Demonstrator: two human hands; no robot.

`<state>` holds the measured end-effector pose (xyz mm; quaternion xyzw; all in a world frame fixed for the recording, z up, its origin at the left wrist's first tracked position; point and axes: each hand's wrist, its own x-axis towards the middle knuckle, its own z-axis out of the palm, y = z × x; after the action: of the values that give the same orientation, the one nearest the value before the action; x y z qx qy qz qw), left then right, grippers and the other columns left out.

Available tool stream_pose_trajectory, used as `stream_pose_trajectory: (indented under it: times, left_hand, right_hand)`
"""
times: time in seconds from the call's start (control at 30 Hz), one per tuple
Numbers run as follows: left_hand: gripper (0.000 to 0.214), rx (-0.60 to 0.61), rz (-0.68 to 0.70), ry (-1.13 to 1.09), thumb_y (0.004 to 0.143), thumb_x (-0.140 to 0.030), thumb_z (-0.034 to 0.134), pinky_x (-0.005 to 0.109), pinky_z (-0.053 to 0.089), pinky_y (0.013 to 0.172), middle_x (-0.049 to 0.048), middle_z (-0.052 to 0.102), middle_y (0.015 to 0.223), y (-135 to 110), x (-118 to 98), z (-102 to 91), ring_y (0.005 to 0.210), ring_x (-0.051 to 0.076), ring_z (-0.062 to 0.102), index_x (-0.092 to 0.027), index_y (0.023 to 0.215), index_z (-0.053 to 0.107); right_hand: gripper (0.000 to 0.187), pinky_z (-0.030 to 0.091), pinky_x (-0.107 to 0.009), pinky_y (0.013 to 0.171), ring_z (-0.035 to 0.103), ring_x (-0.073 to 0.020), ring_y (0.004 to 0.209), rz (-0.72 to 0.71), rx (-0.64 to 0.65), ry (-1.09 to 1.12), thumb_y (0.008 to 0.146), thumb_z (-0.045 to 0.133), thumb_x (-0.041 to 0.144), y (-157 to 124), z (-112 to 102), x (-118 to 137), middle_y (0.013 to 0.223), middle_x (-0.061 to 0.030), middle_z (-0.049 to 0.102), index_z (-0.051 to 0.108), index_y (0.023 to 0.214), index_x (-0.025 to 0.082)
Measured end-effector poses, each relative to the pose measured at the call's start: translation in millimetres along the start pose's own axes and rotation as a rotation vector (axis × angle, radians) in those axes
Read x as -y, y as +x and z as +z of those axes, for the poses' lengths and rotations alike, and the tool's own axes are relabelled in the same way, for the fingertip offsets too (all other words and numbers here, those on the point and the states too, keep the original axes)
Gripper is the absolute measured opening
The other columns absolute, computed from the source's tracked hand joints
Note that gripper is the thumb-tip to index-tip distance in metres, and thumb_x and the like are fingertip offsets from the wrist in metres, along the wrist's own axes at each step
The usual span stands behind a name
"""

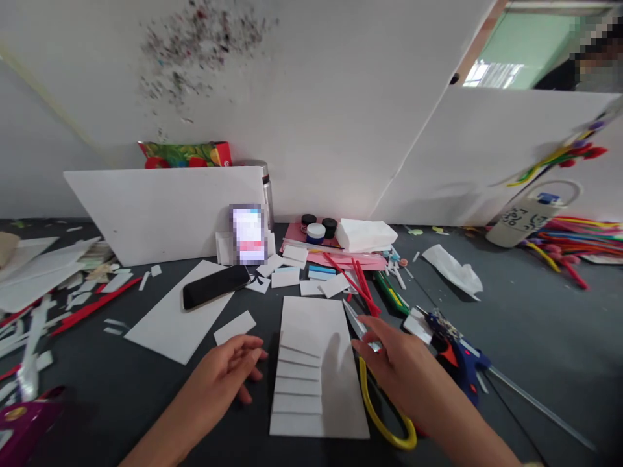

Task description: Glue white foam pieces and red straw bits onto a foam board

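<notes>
My right hand [396,360] is at the scissors [365,395], fingers closed around the area where blades and handles meet. The scissors have yellow handles and lie along the right edge of a white board [343,395]; their blades point away from me. On that board's left half, several white strips [298,386] overlap like a flight of steps. My left hand [236,366] rests just left of the board, its fingers loosely bent and apart, holding nothing. A small white card piece [235,327] lies just beyond it.
A black phone [217,287] lies on a white sheet [180,331]; a lit phone [248,235] leans against a large white panel [160,214]. Right of my right hand is a blue glue gun [462,360]. Scraps [82,292], paint jars [316,232] and a bottle [523,220] stand around.
</notes>
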<state>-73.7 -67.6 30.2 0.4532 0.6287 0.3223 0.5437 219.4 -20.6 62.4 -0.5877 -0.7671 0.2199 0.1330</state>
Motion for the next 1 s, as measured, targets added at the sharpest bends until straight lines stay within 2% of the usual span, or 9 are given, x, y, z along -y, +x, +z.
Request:
stream_pose_trajectory:
  times: [0.1,0.23,0.33,0.5,0.63,0.7,0.77,0.9,1.0]
  left_hand:
    - [0.053,-0.006,-0.123,-0.143,0.085,-0.053,0.063,0.038,0.055,0.087,0.015,0.066,0.124,-12.6,-3.1,2.8,0.11,0.028,0.064,-0.017,0.122,0.059]
    - [0.05,0.065,-0.205,-0.383,0.086,-0.044,0.065,0.039,0.048,0.102,0.0133,0.065,0.13,-15.1,-14.7,4.8,0.121,0.028,0.06,-0.016,0.127,0.058]
    - [0.049,0.084,-0.211,-0.483,0.086,-0.042,0.067,0.04,0.048,0.101,0.0132,0.064,0.132,-9.6,-15.7,8.2,0.119,0.029,0.061,-0.016,0.127,0.059]
    - [0.047,0.002,-0.24,-0.566,0.084,-0.04,0.069,0.038,0.051,0.089,0.0149,0.066,0.127,-2.8,-17.1,14.9,0.112,0.029,0.064,-0.015,0.123,0.062]
    - [0.057,0.062,-0.181,-0.383,0.083,-0.053,0.067,0.032,0.05,0.077,0.0108,0.07,0.112,-0.2,-20.1,22.3,0.097,0.024,0.064,-0.017,0.126,0.061]
    - [0.06,0.037,-0.137,-0.253,0.083,-0.058,0.063,0.032,0.048,0.072,0.0088,0.072,0.101,3.3,-19.4,26.3,0.089,0.023,0.063,-0.017,0.128,0.061]
    - [0.058,-0.022,-0.087,-0.174,0.084,-0.056,0.062,0.033,0.049,0.076,0.0082,0.073,0.1,8.5,-17.5,29.0,0.093,0.025,0.064,-0.018,0.128,0.061]
    - [0.061,-0.054,-0.049,-0.231,0.076,-0.044,0.073,0.035,0.046,0.098,0.0107,0.069,0.122,18.6,-13.3,29.6,0.12,0.029,0.058,-0.017,0.129,0.059]
    - [0.068,-0.03,-0.086,-0.301,0.072,-0.041,0.076,0.036,0.05,0.095,0.0135,0.068,0.127,20.8,-11.8,26.0,0.12,0.031,0.06,-0.016,0.132,0.055]
  right_hand:
    - [0.044,0.048,-0.033,0.064,0.072,-0.0273,0.078,0.065,0.101,-0.003,0.094,0.039,0.035,-3.2,3.3,2.6,0.103,-0.015,0.075,0.059,0.127,0.014]
    - [0.043,0.047,-0.032,0.068,0.072,-0.0274,0.082,0.079,0.155,-0.005,0.092,0.04,0.028,-2.9,8.5,5.7,0.104,-0.0152,0.075,0.06,0.126,0.01]
    - [0.04,0.047,-0.031,0.066,0.072,-0.0246,0.073,0.071,0.15,0.031,0.092,0.04,0.026,-2.4,11.3,5.2,0.1,-0.0134,0.076,0.061,0.123,0.011]
    - [0.029,0.044,-0.026,0.058,0.068,-0.0179,0.055,0.098,0.149,0.076,0.093,0.042,0.025,-2.1,6.9,7.6,0.093,-0.0111,0.076,0.067,0.105,0.015]
    - [0.023,0.041,-0.025,0.055,0.067,-0.0179,0.052,0.09,0.153,0.067,0.092,0.047,0.023,-2.9,1.0,11.6,0.068,-0.0057,0.073,0.069,0.088,0.018]
    - [0.022,0.04,-0.024,0.054,0.065,-0.018,0.05,0.08,0.155,0.062,0.091,0.049,0.022,-4.0,0.2,12.9,0.059,-0.004,0.069,0.069,0.084,0.018]
    - [0.021,0.039,-0.024,0.054,0.066,-0.0181,0.051,0.061,0.154,0.06,0.091,0.05,0.024,-5.0,0.4,14.0,0.059,-0.0042,0.069,0.069,0.083,0.018]
    - [0.02,0.041,-0.024,0.057,0.07,-0.0195,0.064,0.007,0.152,0.068,0.09,0.054,0.027,-5.5,1.4,16.6,0.075,-0.0071,0.074,0.07,0.085,0.019]
    - [0.02,0.042,-0.023,0.056,0.069,-0.0174,0.058,-0.031,0.178,0.105,0.09,0.053,0.027,-5.0,1.7,17.6,0.077,-0.0069,0.074,0.071,0.087,0.018]
